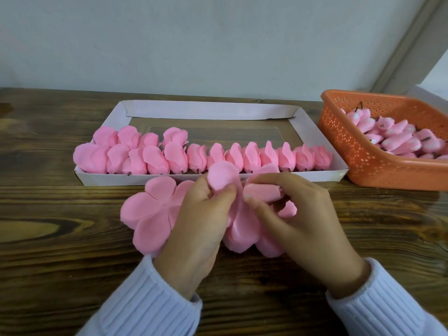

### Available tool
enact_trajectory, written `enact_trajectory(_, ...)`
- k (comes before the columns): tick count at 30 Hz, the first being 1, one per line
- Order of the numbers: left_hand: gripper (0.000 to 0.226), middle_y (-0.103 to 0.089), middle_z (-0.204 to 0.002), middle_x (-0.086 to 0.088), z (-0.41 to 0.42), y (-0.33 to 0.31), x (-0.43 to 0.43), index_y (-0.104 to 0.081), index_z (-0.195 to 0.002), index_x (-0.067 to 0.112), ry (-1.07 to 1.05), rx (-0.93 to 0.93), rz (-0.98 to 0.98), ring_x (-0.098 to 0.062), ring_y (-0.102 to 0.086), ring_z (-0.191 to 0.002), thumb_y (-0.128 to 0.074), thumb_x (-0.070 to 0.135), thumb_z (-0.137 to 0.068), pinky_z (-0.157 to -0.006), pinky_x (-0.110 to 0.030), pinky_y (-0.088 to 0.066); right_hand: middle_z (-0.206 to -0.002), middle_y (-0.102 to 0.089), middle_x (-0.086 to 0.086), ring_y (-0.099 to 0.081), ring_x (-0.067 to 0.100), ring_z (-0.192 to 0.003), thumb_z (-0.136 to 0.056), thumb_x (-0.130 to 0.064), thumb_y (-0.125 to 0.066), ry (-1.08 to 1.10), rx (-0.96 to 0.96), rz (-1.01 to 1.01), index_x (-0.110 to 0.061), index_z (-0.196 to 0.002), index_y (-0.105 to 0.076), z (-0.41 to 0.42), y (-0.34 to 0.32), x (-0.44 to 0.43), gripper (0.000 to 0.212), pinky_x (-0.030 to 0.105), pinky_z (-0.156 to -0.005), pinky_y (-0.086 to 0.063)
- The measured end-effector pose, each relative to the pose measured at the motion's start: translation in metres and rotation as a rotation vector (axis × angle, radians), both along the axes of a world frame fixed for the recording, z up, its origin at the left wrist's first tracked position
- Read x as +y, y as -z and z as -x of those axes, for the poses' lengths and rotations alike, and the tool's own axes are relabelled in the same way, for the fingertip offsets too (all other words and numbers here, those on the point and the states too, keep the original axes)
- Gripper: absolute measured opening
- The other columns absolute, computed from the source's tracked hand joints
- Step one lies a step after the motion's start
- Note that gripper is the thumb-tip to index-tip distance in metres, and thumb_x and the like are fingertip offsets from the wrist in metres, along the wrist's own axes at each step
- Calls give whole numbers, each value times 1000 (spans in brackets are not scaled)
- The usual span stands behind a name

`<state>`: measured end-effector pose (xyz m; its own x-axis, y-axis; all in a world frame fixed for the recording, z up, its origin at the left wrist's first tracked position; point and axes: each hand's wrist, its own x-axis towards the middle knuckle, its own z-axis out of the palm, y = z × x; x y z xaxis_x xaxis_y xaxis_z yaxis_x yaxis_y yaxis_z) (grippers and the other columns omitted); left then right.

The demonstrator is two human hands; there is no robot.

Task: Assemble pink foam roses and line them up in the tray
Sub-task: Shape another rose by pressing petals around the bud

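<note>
My left hand (pixel 206 214) pinches a round pink foam petal (pixel 221 177) of the petal sheet (pixel 240 229) that I hold over the table. My right hand (pixel 298 212) grips a pink rose bud (pixel 263 192) sideways against that sheet. A flat stack of pink petal sheets (pixel 150 212) lies on the table under my left wrist. Behind my hands stands a white cardboard tray (pixel 312 134). Along its near side runs a row of several finished pink roses (pixel 252 157), with a few more stacked at the left end.
An orange perforated plastic basket (pixel 358 156) at the right holds several pink rose buds (pixel 397 139) with dark stems. The table is dark wood (pixel 48 238), and a pale wall rises right behind the tray.
</note>
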<state>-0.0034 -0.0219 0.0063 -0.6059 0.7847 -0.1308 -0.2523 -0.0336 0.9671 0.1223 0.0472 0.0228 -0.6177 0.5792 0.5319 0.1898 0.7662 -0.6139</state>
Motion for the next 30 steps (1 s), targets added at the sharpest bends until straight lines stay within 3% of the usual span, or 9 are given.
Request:
enact_trajectory(5, 33, -77, -84, 1, -6, -4, -1, -78, -83, 22, 85, 44, -12, -12, -72, -84, -50, 15, -99, -82, -32, -54, -88, -66, -10, -63, 10, -79, -83, -22, -69, -16, 43, 21, -19, -100, -62, -1, 1, 0, 19, 20, -69, -49)
enact_trajectory(8, 33, -72, -66, 9, -7, -8, -5, -70, -78, 17, 181, 16, -32, -3, -68, -63, -46, 19, -100, -57, -21, -53, -83, -62, -13, -57, 5, -77, -80, -22, -71, 1, 21, -58, -19, -96, -65, 0, 1, 1, 18, 11, -70, -41)
enact_trajectory(12, 43, -67, -61, 1, -8, -17, -9, -68, -67, 11, 350, -146, -152, -7, -64, -58, -43, 22, -100, -52, -17, -48, -81, -61, -11, -54, 5, -77, -76, -21, -74, 22, 40, -116, -17, -96, -69, 0, 2, 3, 21, 13, -72, -40)
enact_trajectory(15, 44, -65, -72, -8, -8, -19, -9, -66, -89, -4, 415, -167, -188, -17, -58, -65, -53, 38, -93, -56, -21, -39, -80, -62, -9, -56, 12, -78, -75, -18, -75, 40, 70, -136, -14, -97, -70, -2, 2, 3, 22, 23, -73, -46)
enact_trajectory(17, 45, -69, -80, -8, -7, -16, -9, -68, -98, 0, 459, -34, -196, -19, -61, -72, -52, 41, -88, -56, -22, -41, -82, -63, -9, -56, 13, -79, -77, -19, -74, 35, 84, -135, -15, -99, -71, -2, 1, 3, 22, 26, -72, -47)
enact_trajectory(22, 14, -76, -95, -5, -7, -10, -8, -75, -94, 14, 362, 23, -203, -13, -71, -92, -71, 22, -82, -81, -26, -57, -90, -64, -10, -57, 16, -86, -82, -21, -67, -31, 69, -186, -14, -106, -70, -1, 1, 3, 25, 27, -78, -45)
enact_trajectory(24, 14, -76, -84, -1, -7, -9, -7, -77, -82, 20, 326, -46, -218, -9, -71, -82, -66, 24, -76, -72, -22, -57, -93, -64, -9, -57, 14, -90, -83, -19, -65, -49, 90, -183, -14, -107, -69, -2, 1, 4, 25, 26, -81, -44)
enact_trajectory(27, 15, -70, -77, -2, -6, -13, -8, -76, -75, 20, 353, -112, -215, -17, -66, -76, -62, 18, -82, -67, -27, -51, -99, -62, -6, -58, 16, -95, -85, -20, -59, 16, 239, -114, -21, -105, -63, -4, 1, 7, 20, 30, -84, -45)
enact_trajectory(30, 19, -53, -70, -14, -6, -14, -8, -66, -75, 17, 370, -100, -159, -28, -41, -65, -58, 17, -93, -58, -42, -21, -102, -65, -5, -61, 13, -94, -84, -23, -62, 34, 399, 275, -22, -110, -61, -4, -1, 10, 27, 25, -78, -49)
